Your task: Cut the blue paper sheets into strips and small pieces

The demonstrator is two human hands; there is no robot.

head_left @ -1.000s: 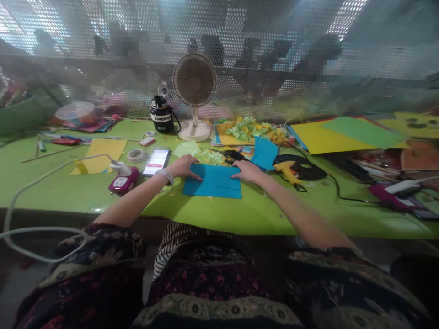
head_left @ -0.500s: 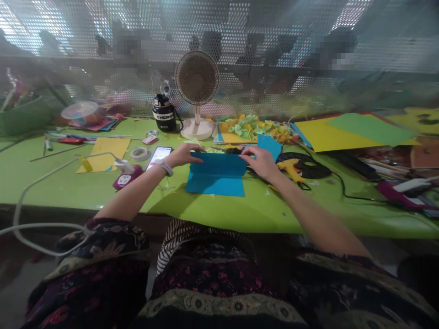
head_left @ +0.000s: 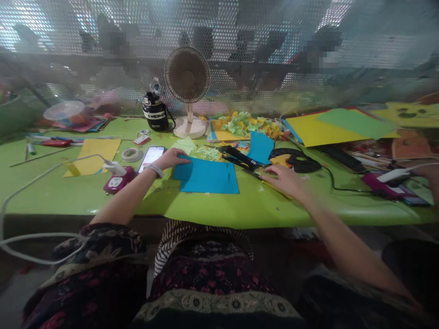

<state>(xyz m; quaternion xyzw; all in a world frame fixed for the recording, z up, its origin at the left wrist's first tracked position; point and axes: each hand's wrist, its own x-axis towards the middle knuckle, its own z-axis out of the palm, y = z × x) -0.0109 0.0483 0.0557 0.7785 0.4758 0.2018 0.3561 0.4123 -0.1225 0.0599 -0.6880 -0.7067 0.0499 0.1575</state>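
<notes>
Turquoise paper sheet (head_left: 206, 177) lies flat on a lime-green table (head_left: 206, 206), straight ahead of the person at 12 o'clock, with small paper scraps scattered around it. The two hands are well apart. The left hand (head_left: 169, 159) rests open, its fingertips on the sheet's upper left corner, with a white watch band (head_left: 155, 170) on the wrist. The right hand (head_left: 283, 179) is off the sheet at about 2 o'clock, fingers down just beside the blades of black-handled scissors (head_left: 236, 156); whether it grips anything cannot be told. A yellow paper strip (head_left: 276, 188) lies beneath it. Beyond the hand are a partly hidden yellow glue gun (head_left: 281, 160) and a coiled black cord (head_left: 298, 163). A second blue sheet (head_left: 260, 147) lies at 1 o'clock. Left of the turquoise sheet, around 10 o'clock, are a smartphone (head_left: 151, 160), a roll of tape (head_left: 131, 154), a magenta power socket (head_left: 118, 179) and a yellow paper sheet (head_left: 92, 156). Crumpled green and yellow paper (head_left: 245, 124) sits at 12 o'clock, near a small desk fan (head_left: 187, 75)
</notes>
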